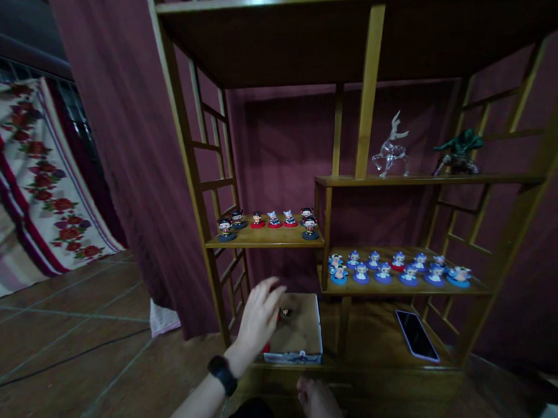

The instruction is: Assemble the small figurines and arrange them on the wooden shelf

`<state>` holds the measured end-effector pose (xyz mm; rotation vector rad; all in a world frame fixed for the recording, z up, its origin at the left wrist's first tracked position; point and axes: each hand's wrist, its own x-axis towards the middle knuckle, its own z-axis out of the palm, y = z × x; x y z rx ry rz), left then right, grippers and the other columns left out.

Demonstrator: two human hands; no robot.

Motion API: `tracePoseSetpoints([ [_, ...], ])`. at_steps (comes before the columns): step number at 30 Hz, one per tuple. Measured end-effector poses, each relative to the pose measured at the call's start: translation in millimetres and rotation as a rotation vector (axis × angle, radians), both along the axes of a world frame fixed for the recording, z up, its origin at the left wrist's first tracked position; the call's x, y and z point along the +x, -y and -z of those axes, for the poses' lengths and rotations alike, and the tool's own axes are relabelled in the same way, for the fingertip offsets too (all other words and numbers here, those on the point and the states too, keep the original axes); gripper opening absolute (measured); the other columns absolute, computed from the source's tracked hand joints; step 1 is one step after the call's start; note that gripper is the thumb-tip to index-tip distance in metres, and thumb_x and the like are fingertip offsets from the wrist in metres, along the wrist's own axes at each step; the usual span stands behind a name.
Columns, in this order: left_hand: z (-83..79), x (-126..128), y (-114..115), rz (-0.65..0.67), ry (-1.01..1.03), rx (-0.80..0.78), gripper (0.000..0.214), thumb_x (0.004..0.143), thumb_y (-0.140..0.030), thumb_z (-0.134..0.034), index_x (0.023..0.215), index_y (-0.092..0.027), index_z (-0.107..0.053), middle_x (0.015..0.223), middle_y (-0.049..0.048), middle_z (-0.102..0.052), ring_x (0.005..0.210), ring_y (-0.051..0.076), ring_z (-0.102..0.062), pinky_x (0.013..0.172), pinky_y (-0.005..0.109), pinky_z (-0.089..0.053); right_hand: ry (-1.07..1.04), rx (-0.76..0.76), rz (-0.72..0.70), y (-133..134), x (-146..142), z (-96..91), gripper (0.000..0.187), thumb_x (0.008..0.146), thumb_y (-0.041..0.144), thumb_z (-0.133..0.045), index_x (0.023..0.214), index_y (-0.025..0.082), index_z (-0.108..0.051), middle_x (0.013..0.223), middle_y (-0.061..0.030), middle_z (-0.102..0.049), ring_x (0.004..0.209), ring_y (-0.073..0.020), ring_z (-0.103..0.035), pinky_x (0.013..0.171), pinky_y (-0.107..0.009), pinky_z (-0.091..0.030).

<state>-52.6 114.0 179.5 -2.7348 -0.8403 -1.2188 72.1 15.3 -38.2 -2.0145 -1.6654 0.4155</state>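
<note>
My left hand, with a black watch on its wrist, is over the left side of an open cardboard box on the bottom shelf. Its fingers are loosely bent and apart, and I see nothing in them. Just beyond the fingers, a small dark-haired figurine lies in the box, partly hidden. A bit of red shows under the wrist. Low in front of the shelf is my right hand, dim, its fingers curled together; whatever they may hold is hidden.
Small figurines on red and dark bases line the left shelf. Several blue and white figurines stand on the right shelf. Above them are a clear deer figure and a green figure. A phone lies lower right.
</note>
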Motion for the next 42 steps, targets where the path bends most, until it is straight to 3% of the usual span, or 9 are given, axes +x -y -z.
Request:
tracePoseSetpoints([
  [4, 82.1, -2.7, -5.1, 0.039, -0.110, -0.295, 0.034, 0.080, -0.008, -0.039, 0.101, -0.024, -0.061, 0.122, 0.0056, -0.051, 0.114, 0.018, -0.047, 0.096, 0.033, -0.037, 0.021, -0.049, -0.022, -3.2, 0.2, -1.4, 0.030, 0.075, 0.009, -0.044, 0.092, 0.023, -0.064, 0.090, -0.0061, -0.070, 0.086, -0.0204, -0.064, 0.071, -0.025, -0.043],
  [6, 108.6, -0.3, -16.6, -0.015, -0.115, -0.470, 0.033, 0.078, -0.007, -0.040, 0.097, -0.023, -0.063, 0.118, 0.0057, -0.055, 0.109, 0.017, -0.052, 0.091, 0.029, -0.041, 0.007, -0.044, -0.030, -7.4, 2.4, -3.3, 0.030, 0.076, 0.009, -0.042, 0.091, 0.025, -0.064, 0.089, -0.0045, -0.070, 0.083, -0.0194, -0.065, 0.069, -0.025, -0.043],
  [9, 132.8, 4.9, -40.4, -0.126, -0.092, -0.666, 0.032, 0.073, -0.005, -0.046, 0.095, -0.020, -0.064, 0.107, 0.0066, -0.061, 0.097, 0.017, -0.058, 0.084, 0.028, -0.043, -0.038, 0.019, -0.015, -12.7, 7.4, -8.0, 0.030, 0.079, 0.011, -0.040, 0.089, 0.027, -0.064, 0.087, -0.0020, -0.070, 0.081, -0.0181, -0.066, 0.069, -0.024, -0.044],
  [17, 163.0, 17.0, -121.3, -0.248, 0.160, -0.931, 0.021, 0.069, -0.009, -0.055, 0.085, -0.017, -0.067, 0.081, 0.0036, -0.068, 0.080, 0.017, -0.062, 0.073, 0.026, -0.045, -0.483, 0.232, 0.079, -34.1, 25.6, -29.0, 0.025, 0.082, 0.036, -0.045, 0.090, 0.025, -0.065, 0.087, -0.0022, -0.071, 0.080, -0.0176, -0.065, 0.070, -0.024, -0.047],
  [24, 189.7, 8.9, -170.5, -0.375, 0.096, -0.866, 0.024, 0.077, -0.014, -0.046, 0.095, -0.014, -0.063, 0.099, 0.0087, -0.067, 0.092, 0.017, -0.060, 0.080, 0.024, -0.042, -0.762, 0.247, 0.135, -112.2, 37.6, -28.9, 0.026, 0.071, 0.042, -0.055, 0.082, 0.021, -0.067, 0.077, -0.0029, -0.070, 0.072, -0.0176, -0.062, 0.067, -0.029, -0.048],
  [30, 215.7, 16.1, -179.4, -0.411, -0.188, -0.837, 0.026, 0.076, -0.018, -0.049, 0.098, -0.016, -0.062, 0.099, 0.0116, -0.066, 0.092, 0.019, -0.060, 0.078, 0.026, -0.041, -1.185, 0.197, 0.294, -151.2, 39.0, -25.5, 0.032, 0.060, 0.041, -0.065, 0.080, 0.015, -0.066, 0.074, -0.0065, -0.070, 0.061, -0.0137, -0.060, 0.060, -0.028, -0.049],
  [33, 224.9, 23.0, -180.5, -0.413, -0.318, -0.809, 0.029, 0.075, -0.023, -0.053, 0.102, -0.015, -0.061, 0.100, 0.0139, -0.064, 0.094, 0.022, -0.059, 0.079, 0.028, -0.041, -1.157, 0.212, 0.330, -151.9, 43.0, -28.0, 0.030, 0.060, 0.039, -0.066, 0.078, 0.016, -0.066, 0.074, -0.0059, -0.069, 0.062, -0.0133, -0.059, 0.060, -0.027, -0.048],
  [38, 228.7, 31.8, -178.1, -0.413, -0.430, -0.775, 0.036, 0.073, -0.029, -0.056, 0.104, -0.010, -0.058, 0.106, 0.0167, -0.061, 0.102, 0.026, -0.054, 0.086, 0.032, -0.038, -1.008, 0.248, 0.240, -150.2, 47.1, -28.5, 0.027, 0.067, 0.040, -0.060, 0.081, 0.018, -0.065, 0.076, -0.0041, -0.068, 0.066, -0.0146, -0.059, 0.060, -0.026, -0.046],
  [42, 223.9, 37.5, -164.6, -0.356, -0.437, -0.752, 0.030, 0.076, -0.018, -0.050, 0.104, -0.009, -0.057, 0.107, 0.0175, -0.060, 0.103, 0.026, -0.053, 0.087, 0.033, -0.037, -0.971, 0.226, 0.205, -149.6, 50.4, -23.4, 0.027, 0.068, 0.039, -0.058, 0.082, 0.017, -0.065, 0.077, -0.0045, -0.068, 0.065, -0.0146, -0.059, 0.060, -0.027, -0.046],
])
